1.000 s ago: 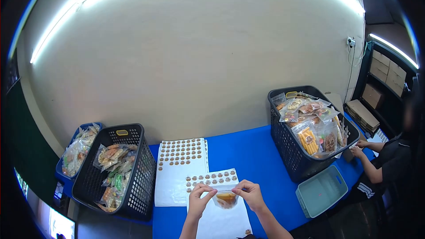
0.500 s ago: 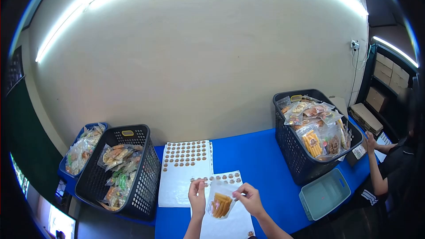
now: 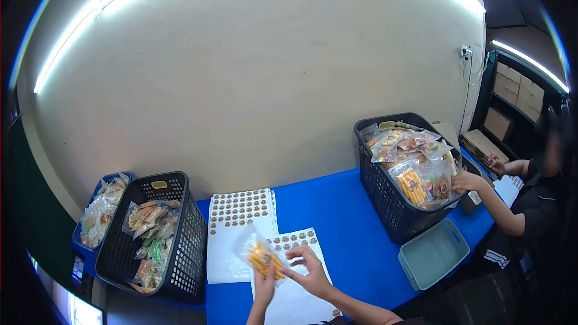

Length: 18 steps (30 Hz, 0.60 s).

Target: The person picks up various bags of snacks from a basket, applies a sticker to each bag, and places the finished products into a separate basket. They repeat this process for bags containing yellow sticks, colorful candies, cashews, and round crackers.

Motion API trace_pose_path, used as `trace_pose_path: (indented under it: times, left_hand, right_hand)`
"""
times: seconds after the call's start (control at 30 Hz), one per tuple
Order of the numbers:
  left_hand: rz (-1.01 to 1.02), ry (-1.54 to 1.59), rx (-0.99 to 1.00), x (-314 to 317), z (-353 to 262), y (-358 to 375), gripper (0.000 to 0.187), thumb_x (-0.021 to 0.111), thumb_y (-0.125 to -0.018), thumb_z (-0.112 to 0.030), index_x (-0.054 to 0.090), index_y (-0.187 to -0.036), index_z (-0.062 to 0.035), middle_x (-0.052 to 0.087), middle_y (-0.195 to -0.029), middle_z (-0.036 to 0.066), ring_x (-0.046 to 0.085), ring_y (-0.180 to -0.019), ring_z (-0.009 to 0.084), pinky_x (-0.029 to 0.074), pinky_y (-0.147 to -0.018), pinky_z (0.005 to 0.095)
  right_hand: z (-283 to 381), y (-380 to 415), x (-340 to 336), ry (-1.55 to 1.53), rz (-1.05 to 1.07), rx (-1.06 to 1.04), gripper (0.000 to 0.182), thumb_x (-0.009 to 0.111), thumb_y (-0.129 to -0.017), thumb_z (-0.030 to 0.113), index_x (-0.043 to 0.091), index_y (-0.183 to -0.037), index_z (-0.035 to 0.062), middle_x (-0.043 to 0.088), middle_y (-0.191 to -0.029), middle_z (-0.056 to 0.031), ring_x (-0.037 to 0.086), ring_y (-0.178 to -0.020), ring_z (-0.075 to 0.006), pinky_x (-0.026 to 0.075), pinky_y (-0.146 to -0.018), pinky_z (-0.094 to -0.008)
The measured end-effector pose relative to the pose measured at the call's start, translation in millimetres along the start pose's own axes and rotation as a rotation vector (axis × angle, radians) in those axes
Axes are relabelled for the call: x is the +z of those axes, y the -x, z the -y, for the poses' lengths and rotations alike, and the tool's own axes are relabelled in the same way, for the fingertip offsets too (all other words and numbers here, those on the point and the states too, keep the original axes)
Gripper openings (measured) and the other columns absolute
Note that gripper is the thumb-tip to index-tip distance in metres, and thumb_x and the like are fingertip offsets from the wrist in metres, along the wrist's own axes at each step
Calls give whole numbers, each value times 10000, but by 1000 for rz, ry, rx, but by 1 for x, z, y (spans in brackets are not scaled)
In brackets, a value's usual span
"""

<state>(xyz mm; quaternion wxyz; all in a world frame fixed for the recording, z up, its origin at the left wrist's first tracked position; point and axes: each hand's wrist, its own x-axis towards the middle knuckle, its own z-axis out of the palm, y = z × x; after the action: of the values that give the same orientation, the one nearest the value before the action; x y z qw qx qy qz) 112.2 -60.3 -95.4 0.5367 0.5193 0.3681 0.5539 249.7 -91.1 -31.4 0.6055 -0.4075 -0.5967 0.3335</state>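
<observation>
In my left hand (image 3: 263, 286) is a clear plastic bag of yellow snack sticks (image 3: 259, 254), gripped near its bottom and tilted to the left. A round brown sticker (image 3: 267, 257) shows on its front. My right hand (image 3: 308, 275) is beside the bag's right edge, fingers curved and apart, with the thumb close to the bag; contact is hard to tell. Beneath both hands lies a white sticker sheet (image 3: 295, 304) with rows of round stickers at its top. Another sticker sheet (image 3: 232, 259), on a stack, lies behind it to the left.
A black basket (image 3: 192, 241) of bagged snacks stands left, beside a blue basket (image 3: 77, 235). On the right are a full black basket (image 3: 385, 204) and a grey-green tub (image 3: 415, 268) on the blue table (image 3: 343, 222). A co-worker's hand (image 3: 466, 182) reaches to the full basket's edge.
The bag has moved left and up in my left hand, and its front now shows a sticker. My right hand has come off the bag's upper corner. The co-worker's hand has moved to the basket.
</observation>
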Motion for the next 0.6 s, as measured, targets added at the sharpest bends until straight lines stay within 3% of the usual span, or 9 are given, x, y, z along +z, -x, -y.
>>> trace_pose_path:
  times: [0.07, 0.13, 0.17, 0.27, 0.3, 0.4, 0.5, 0.6]
  left_hand:
    - [36, 285, -140, -7, -13, 1, 423, 422, -905, -233, 312, -1225, 21, 483, -1144, 161, 506, -1026, 213, 413, -862, 296]
    - [114, 274, -166, -9, -17, 3, 434, 388, -911, -251, 292, -1233, 24, 455, -1172, 164, 505, -1032, 225, 426, -863, 323]
    - [152, 266, -177, -10, -19, 4, 440, 371, -914, -260, 282, -1238, 25, 440, -1186, 165, 504, -1035, 231, 432, -863, 336]
    - [132, 290, -217, 3, -25, 14, 463, 401, -908, -292, 282, -1235, 12, 462, -1177, 143, 475, -1062, 214, 386, -901, 321]
    - [111, 297, -208, 2, -20, 14, 447, 402, -909, -287, 301, -1223, 14, 472, -1161, 137, 484, -1047, 205, 393, -891, 316]
    - [75, 335, -207, 7, -4, 15, 397, 408, -911, -264, 362, -1182, 22, 505, -1107, 117, 510, -994, 177, 412, -856, 298]
    - [63, 376, -223, 21, -18, 12, 301, 428, -907, -189, 452, -1101, 40, 558, -1009, 87, 542, -902, 130, 430, -801, 263]
    - [142, 176, -162, 15, -12, 9, 337, 425, -907, -224, 431, -1127, 31, 552, -1014, 102, 538, -944, 141, 437, -806, 272]
  right_hand:
    - [-8, 2, -8, 112, 37, 83, 390, 683, -734, 189, 491, -1036, 34, 477, -1045, -86, 504, -928, -161, 453, -724, -279]
    - [-18, 8, -11, 114, 102, 240, 419, 678, -742, 232, 482, -1054, 33, 470, -1079, -102, 505, -930, -162, 448, -710, -269]
    - [-28, 14, -11, 96, 165, 293, 383, 660, -760, 278, 508, -1006, 27, 544, -963, -96, 548, -794, -128, 442, -638, -241]
    - [-31, 23, -16, -53, 399, 524, 327, 656, -765, 288, 542, -927, 27, 582, -750, -55, 543, -612, -84, 426, -557, -230]
    - [-28, 26, -15, -72, 326, 473, 283, 657, -766, 278, 559, -862, 30, 558, -617, -6, 496, -505, -50, 388, -496, -202]
    - [-26, 30, -18, -56, 135, 460, 374, 655, -755, 343, 560, -901, 12, 557, -641, -23, 507, -534, -65, 397, -491, -210]
    - [-31, 33, -24, -35, 130, 453, 400, 649, -762, 341, 543, -964, 13, 559, -735, -25, 503, -605, -55, 402, -537, -198]
    - [-46, 38, -26, -181, 160, 471, 415, 608, -798, 322, 516, -1049, 6, 557, -824, -34, 522, -685, -73, 427, -616, -213]
